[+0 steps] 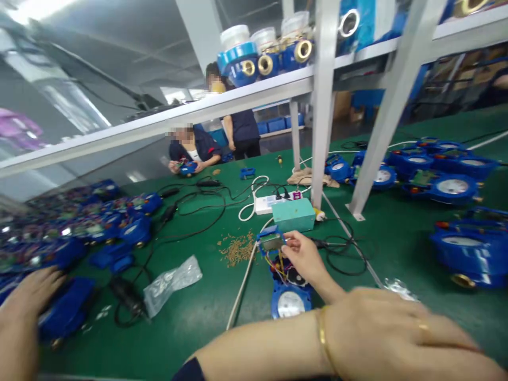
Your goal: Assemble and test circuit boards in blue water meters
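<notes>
My right hand (307, 259) pinches a small green circuit board in a blue frame (271, 242). Coloured wires tie the board to an open blue water meter (291, 302) lying on the green bench just below it. My left forearm, with a gold bracelet, crosses the bottom of the view close to the camera. My left hand (397, 333) wears a ring and points right with its fingers stretched out, blurred, with nothing seen in it. It hovers near a crumpled clear wrapper (399, 288).
Another person's hand (27, 296) rests on a blue meter part (67, 312) at bottom left. A teal box (293, 214), power strip (270, 203), black cables, loose brass bits (238, 248) and a plastic bag (172, 280) lie around. Blue meters (472, 254) crowd both sides. Shelf posts (323, 106) stand behind. Two people (194, 148) work opposite.
</notes>
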The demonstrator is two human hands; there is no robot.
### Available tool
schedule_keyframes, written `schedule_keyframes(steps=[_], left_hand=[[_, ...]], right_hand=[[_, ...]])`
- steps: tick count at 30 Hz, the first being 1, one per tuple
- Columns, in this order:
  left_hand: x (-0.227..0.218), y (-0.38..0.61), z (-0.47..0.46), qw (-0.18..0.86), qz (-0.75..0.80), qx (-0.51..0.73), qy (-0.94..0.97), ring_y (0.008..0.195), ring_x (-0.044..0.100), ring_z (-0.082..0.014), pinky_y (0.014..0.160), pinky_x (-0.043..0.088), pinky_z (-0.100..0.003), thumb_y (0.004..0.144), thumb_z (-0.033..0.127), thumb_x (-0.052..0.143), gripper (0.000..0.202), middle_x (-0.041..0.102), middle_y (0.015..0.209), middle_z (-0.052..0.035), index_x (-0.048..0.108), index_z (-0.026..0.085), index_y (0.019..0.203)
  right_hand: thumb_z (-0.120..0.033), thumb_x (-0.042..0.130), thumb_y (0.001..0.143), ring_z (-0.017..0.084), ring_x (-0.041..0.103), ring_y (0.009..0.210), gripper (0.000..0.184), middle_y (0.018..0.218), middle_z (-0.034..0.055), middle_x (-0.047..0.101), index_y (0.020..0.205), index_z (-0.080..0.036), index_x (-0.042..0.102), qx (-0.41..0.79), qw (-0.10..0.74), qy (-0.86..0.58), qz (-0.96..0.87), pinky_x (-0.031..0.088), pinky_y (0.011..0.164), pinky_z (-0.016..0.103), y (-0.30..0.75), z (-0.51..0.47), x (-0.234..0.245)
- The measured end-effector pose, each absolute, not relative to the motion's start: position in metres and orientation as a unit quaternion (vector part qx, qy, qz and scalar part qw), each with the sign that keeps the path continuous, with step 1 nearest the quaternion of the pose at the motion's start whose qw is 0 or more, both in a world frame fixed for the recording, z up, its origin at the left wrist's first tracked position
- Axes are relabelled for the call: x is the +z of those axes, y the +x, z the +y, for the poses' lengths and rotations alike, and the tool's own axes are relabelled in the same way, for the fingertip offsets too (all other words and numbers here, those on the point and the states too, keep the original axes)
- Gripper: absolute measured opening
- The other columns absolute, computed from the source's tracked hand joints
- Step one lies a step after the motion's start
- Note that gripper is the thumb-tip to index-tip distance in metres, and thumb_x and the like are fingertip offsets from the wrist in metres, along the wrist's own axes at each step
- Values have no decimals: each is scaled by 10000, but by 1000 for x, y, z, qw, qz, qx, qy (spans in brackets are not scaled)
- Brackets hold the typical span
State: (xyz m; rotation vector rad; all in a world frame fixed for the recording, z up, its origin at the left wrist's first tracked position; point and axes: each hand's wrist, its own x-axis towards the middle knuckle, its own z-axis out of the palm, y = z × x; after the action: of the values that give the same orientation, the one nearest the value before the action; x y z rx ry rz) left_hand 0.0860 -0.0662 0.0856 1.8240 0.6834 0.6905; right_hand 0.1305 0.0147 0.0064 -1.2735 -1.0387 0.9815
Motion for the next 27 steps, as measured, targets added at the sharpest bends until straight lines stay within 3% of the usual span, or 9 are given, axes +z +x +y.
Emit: schedule_keyframes(steps=[2,4,6,9,14,17,20,24,27], left_hand=[[78,37,-46,489,234,337,770,716,680,-233,753,553,-348,681,423,744,128,719,712,-52,703,301,680],[60,-3,-18,420,378,491,663,713,617,-190,783,516,-327,800,394,658,226,651,682,-41,631,230,647],[40,-31,11,430,475,546,540,786,595,-166,798,496,-292,810,431,668,236,648,794,-29,626,199,797],[18,-48,40,523,469,493,513,819,636,-174,792,513,-291,697,446,784,380,699,870,-62,679,151,912],[8,-41,50,663,408,410,475,656,673,-171,664,558,-292,612,553,828,515,718,739,-99,726,82,794],[8,-37,50,683,399,420,446,626,675,-142,641,559,-249,609,559,838,516,709,701,-70,722,84,775],[10,-36,48,694,388,432,425,630,694,-141,624,566,-223,607,544,848,497,701,691,-44,718,91,765],[12,-34,45,704,378,443,406,619,714,-150,591,572,-205,619,533,846,474,689,657,-23,708,96,741],[12,-31,43,703,380,457,390,598,712,-136,583,579,-192,627,504,852,444,699,653,-12,705,104,751]], right_hand=[[-403,695,762,194,679,683,337,739,12,658,970,-160,585,451,583,-525,-426,589,697,363,131,13,5],[-464,707,697,211,694,671,406,733,23,679,953,-175,581,476,585,-512,-412,601,687,368,131,11,6],[-509,726,655,222,704,679,454,737,28,691,939,-183,586,492,584,-507,-400,609,704,375,129,8,9],[-556,751,624,239,714,695,503,743,35,700,930,-190,593,504,575,-511,-393,613,732,388,125,8,13],[-604,764,633,270,712,743,605,858,81,722,1048,-192,610,481,549,-554,-402,607,701,402,125,4,13],[-543,768,696,241,683,777,479,895,67,710,1017,-209,648,375,540,-623,-423,569,674,334,130,-7,14],[-499,722,770,195,630,760,297,823,34,682,819,-210,676,269,540,-646,-468,511,682,274,134,-19,20],[-495,702,789,128,509,570,324,603,-17,555,662,-205,631,288,551,-621,-477,415,523,214,139,-25,31],[-527,649,822,122,465,492,361,525,-25,499,660,-205,632,294,479,-654,-507,372,467,226,146,-25,37]])
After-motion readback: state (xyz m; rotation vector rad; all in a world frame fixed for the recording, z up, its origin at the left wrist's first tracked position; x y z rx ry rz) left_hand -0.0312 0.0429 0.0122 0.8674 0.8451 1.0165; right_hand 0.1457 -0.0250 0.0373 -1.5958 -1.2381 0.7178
